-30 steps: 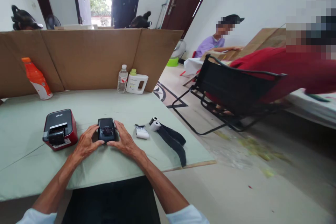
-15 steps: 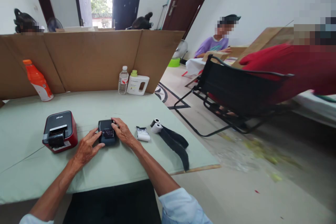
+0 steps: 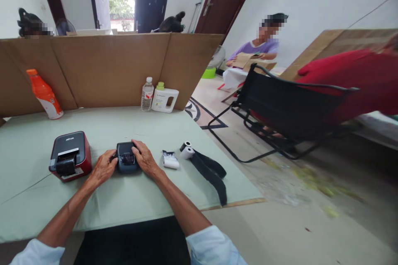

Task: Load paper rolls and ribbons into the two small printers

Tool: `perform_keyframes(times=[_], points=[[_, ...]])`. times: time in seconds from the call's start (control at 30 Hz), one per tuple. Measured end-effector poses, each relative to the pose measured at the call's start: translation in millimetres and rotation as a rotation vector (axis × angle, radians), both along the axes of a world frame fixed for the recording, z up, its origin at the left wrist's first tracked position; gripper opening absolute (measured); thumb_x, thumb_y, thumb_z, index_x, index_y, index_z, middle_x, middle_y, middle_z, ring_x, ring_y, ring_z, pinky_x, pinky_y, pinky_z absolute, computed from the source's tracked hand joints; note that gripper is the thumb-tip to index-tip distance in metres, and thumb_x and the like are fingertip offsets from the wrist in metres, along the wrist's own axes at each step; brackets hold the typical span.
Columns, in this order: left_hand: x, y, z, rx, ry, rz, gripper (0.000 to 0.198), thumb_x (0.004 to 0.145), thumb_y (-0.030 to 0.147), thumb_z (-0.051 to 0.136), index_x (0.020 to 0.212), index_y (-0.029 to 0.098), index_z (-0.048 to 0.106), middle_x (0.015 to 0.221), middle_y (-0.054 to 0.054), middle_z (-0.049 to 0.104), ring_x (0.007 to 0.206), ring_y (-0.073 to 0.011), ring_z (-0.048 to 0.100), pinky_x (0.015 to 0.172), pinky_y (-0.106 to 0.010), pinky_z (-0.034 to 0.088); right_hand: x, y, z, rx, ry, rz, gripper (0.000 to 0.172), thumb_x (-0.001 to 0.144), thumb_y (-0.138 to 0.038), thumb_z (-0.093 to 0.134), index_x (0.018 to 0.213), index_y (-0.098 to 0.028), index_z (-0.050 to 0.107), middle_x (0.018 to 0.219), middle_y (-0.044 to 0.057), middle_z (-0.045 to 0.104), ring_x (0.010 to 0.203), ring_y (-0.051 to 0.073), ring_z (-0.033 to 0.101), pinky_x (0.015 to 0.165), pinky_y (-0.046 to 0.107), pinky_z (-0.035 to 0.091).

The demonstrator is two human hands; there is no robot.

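Note:
A small black label printer (image 3: 127, 161) lies on the green tabletop between my hands. My left hand (image 3: 105, 166) is closed against its left side, with the fingertips at the upper left edge. My right hand (image 3: 143, 157) grips the right side, fingers over the upper right corner. To the left stands a larger red and black label printer (image 3: 70, 156). Right of my right hand are a short white roll with a torn dark end (image 3: 170, 160) and a pair of small rolls (image 3: 187, 151), from which long black strips (image 3: 211, 174) trail toward the table edge.
A cardboard screen (image 3: 115, 70) runs along the table's back. Before it stand an orange bottle (image 3: 46, 94), a clear water bottle (image 3: 147, 95) and a white jug (image 3: 164, 99). On the right are a black folding chair (image 3: 286, 107), a person in red and a person in purple.
My left hand has drawn its fingers in from the small printer's front to its left side. My right hand stays on the right side. The person in red has leaned further right.

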State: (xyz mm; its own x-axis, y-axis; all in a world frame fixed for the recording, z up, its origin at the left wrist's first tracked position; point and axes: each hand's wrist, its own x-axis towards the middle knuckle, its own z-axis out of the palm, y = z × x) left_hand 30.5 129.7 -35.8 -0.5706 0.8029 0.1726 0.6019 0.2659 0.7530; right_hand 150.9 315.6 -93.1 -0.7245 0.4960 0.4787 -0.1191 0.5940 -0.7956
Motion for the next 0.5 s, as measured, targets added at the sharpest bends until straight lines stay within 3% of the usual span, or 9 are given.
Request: perform_keyframes(times=[0.1,0.23,0.37,0.5], points=[[-2.1,3.5,-1.8,0.01,-0.001,0.012,0.037,0.088,0.023,0.057,0.12,0.019,0.074,0.126,-0.011,0.074,0.121,-0.0278,0.066,0.112,-0.045,0.048,0.7,-1.1,0.8,-0.003,-0.002,0.002,0.047,0.105,-0.045,0.044,0.145,-0.025,0.06,0.141,0.011,0.065,0.132,0.026,0.058,0.119,0.047,0.042],[-10.2,9.1,-3.2,-0.003,-0.047,0.038,0.032,0.088,0.023,0.056,0.112,0.016,0.076,0.112,-0.012,0.076,0.109,-0.0272,0.07,0.103,-0.043,0.053,2.3,-2.2,2.7,-0.015,-0.007,0.005,0.051,0.106,-0.047,0.041,0.147,-0.022,0.059,0.145,0.013,0.063,0.136,0.027,0.057,0.121,0.05,0.04],[-23.9,21.8,-3.9,-0.035,-0.164,0.049,0.042,0.088,0.024,0.056,0.126,0.013,0.071,0.094,-0.009,0.075,0.083,-0.0225,0.072,0.075,-0.034,0.06,7.7,-5.1,4.7,-0.06,-0.031,0.004,0.057,0.106,-0.055,0.039,0.15,-0.022,0.055,0.152,0.012,0.059,0.142,0.026,0.053,0.125,0.049,0.036],[-32.1,31.5,-4.4,-0.052,-0.292,0.031,0.06,0.088,0.025,0.057,0.146,0.01,0.057,0.077,-0.004,0.07,0.061,-0.0166,0.064,0.05,-0.023,0.049,20.0,-13.7,7.0,-0.123,-0.067,0.016,0.062,0.104,-0.06,0.043,0.155,-0.024,0.049,0.161,0.01,0.049,0.151,0.026,0.043,0.129,0.049,0.03]])
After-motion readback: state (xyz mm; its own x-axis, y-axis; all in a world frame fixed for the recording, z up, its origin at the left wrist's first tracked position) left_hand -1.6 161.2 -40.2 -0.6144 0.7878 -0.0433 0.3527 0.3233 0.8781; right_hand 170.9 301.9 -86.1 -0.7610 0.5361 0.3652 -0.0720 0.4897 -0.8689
